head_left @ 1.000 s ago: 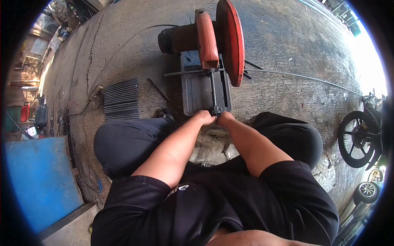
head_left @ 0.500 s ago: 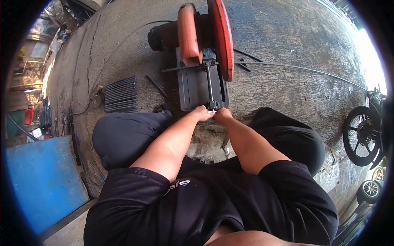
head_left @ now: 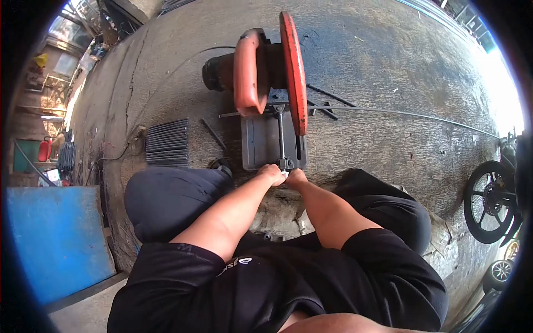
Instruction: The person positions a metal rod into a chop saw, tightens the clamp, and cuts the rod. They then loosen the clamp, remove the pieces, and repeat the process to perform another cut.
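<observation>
A cut-off saw with a red blade guard [head_left: 295, 69] and a red handle [head_left: 245, 77] stands on the floor before me. Its grey base [head_left: 258, 145] carries a vise screw [head_left: 281, 136] running toward me. At the near end of that screw, my left hand [head_left: 272, 173] and my right hand [head_left: 297, 178] are closed side by side on the vise crank handle [head_left: 285, 174], which is mostly covered by the fingers. A long thin metal bar [head_left: 383, 111] lies across the saw base behind the vise screw and stretches far to the right.
Cut metal bars [head_left: 167, 142] lie in a row left of the saw, with a single short piece [head_left: 214, 134] beside them. Dark rods [head_left: 333, 95] rest behind the guard. A blue panel [head_left: 61, 241] is at left, a motorcycle wheel [head_left: 491, 194] at right.
The whole view has shifted, so the saw and bars appear lower. Both hands stay at the vise crank, their grip on it slightly changed.
</observation>
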A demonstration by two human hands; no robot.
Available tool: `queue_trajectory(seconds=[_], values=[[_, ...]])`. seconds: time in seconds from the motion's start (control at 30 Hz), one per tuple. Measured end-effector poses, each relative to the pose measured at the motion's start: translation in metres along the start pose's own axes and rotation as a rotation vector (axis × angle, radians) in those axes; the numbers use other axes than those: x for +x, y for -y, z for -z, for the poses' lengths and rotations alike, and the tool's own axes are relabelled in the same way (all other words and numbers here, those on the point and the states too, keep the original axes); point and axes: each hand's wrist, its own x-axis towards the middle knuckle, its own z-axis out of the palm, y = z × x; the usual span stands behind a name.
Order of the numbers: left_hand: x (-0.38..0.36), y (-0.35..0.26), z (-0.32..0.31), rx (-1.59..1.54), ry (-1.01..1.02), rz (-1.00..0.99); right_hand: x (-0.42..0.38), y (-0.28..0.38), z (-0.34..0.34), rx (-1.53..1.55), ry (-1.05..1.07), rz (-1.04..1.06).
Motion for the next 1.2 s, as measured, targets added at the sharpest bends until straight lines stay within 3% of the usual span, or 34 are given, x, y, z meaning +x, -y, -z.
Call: queue_trajectory(seconds=[0.07, 0.13, 0.2, 0.3, 0.53, 0.6, 0.67, 0.73, 0.8, 0.83, 0.9, 0.93, 0.97, 1.0, 1.03, 1.07, 1.1, 1.13, 1.2], values=[[0.003, 0.002, -0.003, 0.011, -0.008, 0.020, 0.010, -0.005, -0.005, -0.045, 0.030, 0.028], [0.000, 0.006, -0.003, -0.063, -0.032, 0.000, -0.003, 0.014, 0.019, -0.022, 0.176, -0.176], [-0.006, 0.007, 0.002, -0.096, -0.061, -0.023, -0.001, 0.022, 0.041, 0.026, 0.292, -0.175], [-0.020, 0.000, 0.021, -0.075, -0.171, -0.067, -0.015, 0.044, 0.096, -0.391, 0.494, -0.117], [-0.053, -0.017, 0.088, -0.133, -0.393, -0.298, -0.061, 0.161, 0.189, -0.237, 0.337, -0.059], [-0.090, -0.020, 0.117, -0.050, -0.509, -0.466, -0.093, 0.195, 0.226, -0.310, 0.364, -0.002], [-0.161, -0.029, 0.154, -0.115, -0.335, -0.392, -0.139, 0.226, 0.263, -0.350, 0.364, 0.075], [-0.180, -0.027, 0.170, -0.140, -0.464, -0.490, -0.146, 0.241, 0.298, -0.383, 0.327, 0.092], [-0.236, -0.033, 0.199, -0.234, -0.697, -0.590, -0.158, 0.261, 0.330, -0.529, 0.167, 0.227], [-0.244, -0.035, 0.212, -0.286, -0.832, -0.643, -0.159, 0.271, 0.342, -0.549, -0.010, 0.265], [-0.240, -0.041, 0.239, -0.418, -1.184, -0.672, -0.167, 0.290, 0.354, -0.545, -0.394, 0.351], [-0.228, -0.043, 0.257, -0.430, -1.266, -0.671, -0.169, 0.298, 0.356, -0.521, -0.601, 0.402], [-0.206, -0.045, 0.271, -0.398, -1.395, -0.599, -0.164, 0.302, 0.355, -0.520, -0.604, 0.404], [-0.176, -0.046, 0.283, -0.364, -1.524, -0.522, -0.154, 0.305, 0.354, -0.485, -0.767, 0.422], [-0.135, -0.047, 0.293, -0.363, -1.528, -0.521, -0.143, 0.306, 0.352, -0.448, -0.928, 0.438], [-0.091, -0.046, 0.302, -0.607, -1.127, -0.483, -0.134, 0.309, 0.352, -0.447, -0.930, 0.444], [-0.110, -0.049, 0.303, -0.817, -0.710, -0.433, -0.121, 0.309, 0.352, -0.436, -0.837, 0.303], [-0.128, -0.050, 0.290, -1.203, -0.134, -0.620, -0.103, 0.308, 0.353, -0.423, -0.741, 0.164], [-0.111, -0.051, 0.291, -1.251, -0.262, -0.630, -0.005, 0.276, 0.365, -0.512, -0.820, 0.084]])
